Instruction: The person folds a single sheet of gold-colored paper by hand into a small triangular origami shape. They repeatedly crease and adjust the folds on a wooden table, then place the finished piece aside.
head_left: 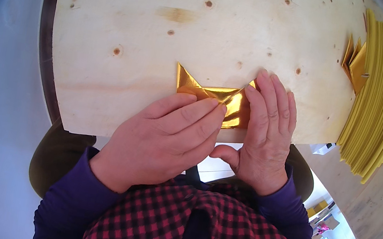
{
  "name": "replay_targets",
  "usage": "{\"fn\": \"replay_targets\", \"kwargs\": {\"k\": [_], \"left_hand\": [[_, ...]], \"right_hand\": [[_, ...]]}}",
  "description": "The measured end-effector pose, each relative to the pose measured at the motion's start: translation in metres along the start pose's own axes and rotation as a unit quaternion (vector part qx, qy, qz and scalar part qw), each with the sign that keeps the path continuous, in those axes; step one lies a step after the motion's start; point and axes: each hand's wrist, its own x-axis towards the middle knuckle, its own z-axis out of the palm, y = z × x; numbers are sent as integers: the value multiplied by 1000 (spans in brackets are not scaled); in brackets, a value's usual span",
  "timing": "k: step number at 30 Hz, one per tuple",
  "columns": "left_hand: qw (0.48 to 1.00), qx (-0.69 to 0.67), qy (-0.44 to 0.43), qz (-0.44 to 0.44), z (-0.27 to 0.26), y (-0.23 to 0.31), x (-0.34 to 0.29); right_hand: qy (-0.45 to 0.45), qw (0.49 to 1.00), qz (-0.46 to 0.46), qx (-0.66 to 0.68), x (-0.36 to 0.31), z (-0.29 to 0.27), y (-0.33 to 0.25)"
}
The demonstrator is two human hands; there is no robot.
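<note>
A shiny gold foil paper (237, 112), folded into a flat strip with two pointed ends sticking up, lies near the close edge of the wooden board. My left hand (168, 133) covers its lower left part, fingers drawn together and their tips pressed on the fold in the middle. Flat along the right end rests my right hand (268, 133), its fingers stretched out and its thumb apart below the paper. The underside of the foil and part of its lower left edge are hidden by my left hand.
The pale wooden board (163, 48) has knots and a dark edge at left. At the far right stands a long, curved stack of yellow sheets (380, 96). Several folded gold foil pieces (357, 64) lean against it. My knees show under the board's near edge.
</note>
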Motion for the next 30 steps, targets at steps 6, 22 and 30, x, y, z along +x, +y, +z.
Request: {"fn": "replay_targets", "kwargs": {"k": [6,22,30], "left_hand": [[1000,14,13,12,3,-1,0],[997,36,55,26,10,-3,-2],[996,40,74,35,12,-5,0]], "right_hand": [[-11,1000,-24,11,-3,0,10],[38,990,-74,117,-39,3,24],[-13,997,-73,17,-40,2,21]]}}
